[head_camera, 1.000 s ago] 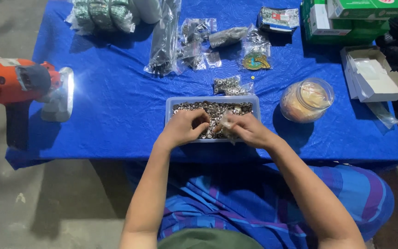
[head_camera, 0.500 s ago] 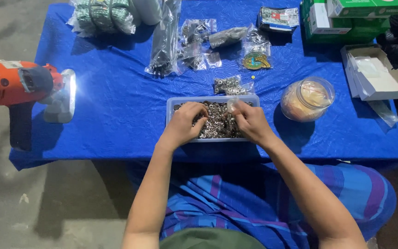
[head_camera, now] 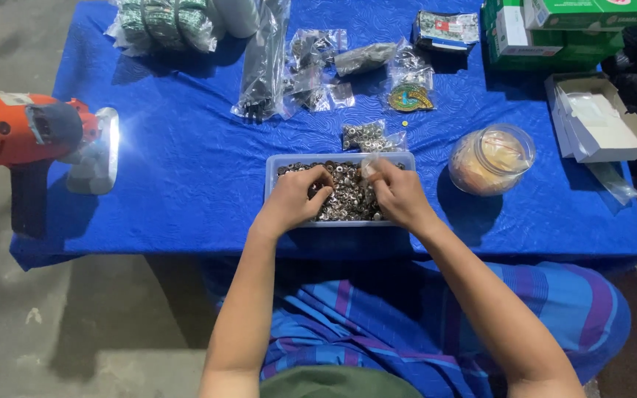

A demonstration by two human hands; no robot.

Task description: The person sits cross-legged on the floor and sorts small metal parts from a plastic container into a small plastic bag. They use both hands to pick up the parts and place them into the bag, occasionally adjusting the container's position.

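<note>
From the head camera, both of your hands are down in the clear plastic tray [head_camera: 283,163] of small metal rings [head_camera: 348,197], which sits right in front of you at the near edge of the blue tabletop [head_camera: 186,169]. Your left hand [head_camera: 294,199] rests on the left half of the heap with its fingers curled down into the rings; whether it has pinched any you cannot tell from here. Your right hand [head_camera: 396,195] lies on the right half, fingers bent, and something small and pale shows at its fingertips near the tray's far rim, too small to make out. The tray's long axis runs left to right across you, so each hand has its own half directly beneath it, and the bare patch of rings lies between the two hands. Just beyond your right hand's fingertips is a small clear bag of metal parts [head_camera: 369,135]. Further to the right of that hand stands a clear jar [head_camera: 489,158]. Well off to the left of your left hand lies an orange power drill [head_camera: 23,133].
</note>
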